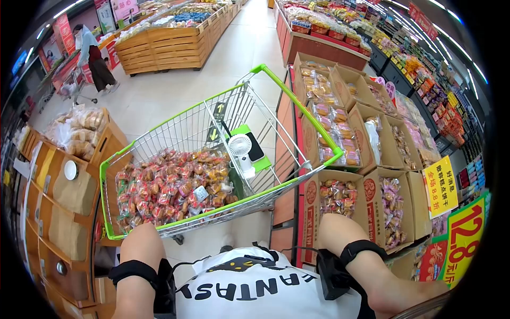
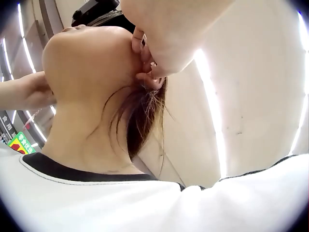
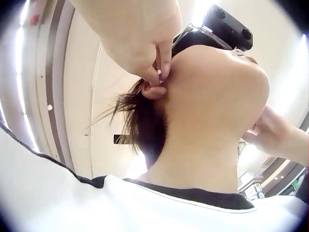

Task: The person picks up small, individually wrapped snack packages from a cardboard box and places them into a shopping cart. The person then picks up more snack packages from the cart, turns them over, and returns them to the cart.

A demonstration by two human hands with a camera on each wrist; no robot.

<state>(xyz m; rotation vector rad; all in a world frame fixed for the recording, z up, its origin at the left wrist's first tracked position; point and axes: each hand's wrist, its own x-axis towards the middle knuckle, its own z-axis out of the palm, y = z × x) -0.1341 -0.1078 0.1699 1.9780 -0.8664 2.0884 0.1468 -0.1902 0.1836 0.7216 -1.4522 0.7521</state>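
Note:
My left hand (image 2: 166,36) is raised beside the ear (image 2: 152,81), its fingers bent in at the side of the head in the left wrist view. On the other side my right hand (image 3: 145,41) has thumb and fingertips close together right at the other ear (image 3: 153,91). What the fingertips hold there I cannot tell. A black head camera (image 3: 224,26) sits on the head above the right hand, on a strap. The head view shows both bent arms, each with a black band (image 1: 366,249), but not the fingers.
A green-rimmed shopping cart (image 1: 289,95) stands in front, filled with wrapped snacks (image 1: 170,186). A white handheld fan (image 1: 241,151) and a phone (image 1: 256,146) lie at its near end. Cardboard boxes (image 1: 372,199) of packaged snacks line the right; wooden shelves (image 1: 69,234) the left. A person (image 1: 90,53) stands far left.

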